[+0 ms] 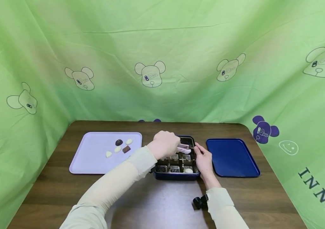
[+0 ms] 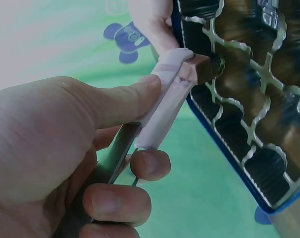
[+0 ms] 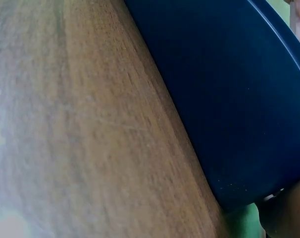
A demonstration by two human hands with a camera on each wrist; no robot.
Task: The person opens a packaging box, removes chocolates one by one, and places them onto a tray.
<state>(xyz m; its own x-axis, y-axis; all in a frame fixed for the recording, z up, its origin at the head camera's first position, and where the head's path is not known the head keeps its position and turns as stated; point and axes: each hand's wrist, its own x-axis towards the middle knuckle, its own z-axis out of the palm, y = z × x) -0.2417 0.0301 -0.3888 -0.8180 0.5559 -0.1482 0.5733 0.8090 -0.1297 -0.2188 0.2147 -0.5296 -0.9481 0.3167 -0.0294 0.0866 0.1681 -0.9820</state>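
A dark blue chocolate box (image 1: 176, 176) with gold-edged compartments sits mid-table; its cells (image 2: 254, 99) fill the right of the left wrist view. My left hand (image 1: 165, 144) hovers over the box and grips pink tongs (image 1: 183, 147). The tongs (image 2: 165, 104) pinch a brown square chocolate (image 2: 203, 67) at their tips, just above the box's rim. My right hand (image 1: 202, 157) rests against the box's right side, fingers fairly straight. A white chocolate (image 1: 188, 170) lies in a front cell.
A lilac tray (image 1: 90, 159) at the left carries several chocolates, among them a dark round one (image 1: 118, 142) and a brown square (image 1: 126, 149). A bare blue tray (image 1: 232, 157) lies to the right. Green sheeting surrounds the wooden table (image 1: 156, 203). The right wrist view shows wood (image 3: 80, 124) and a dark blue surface (image 3: 229, 99).
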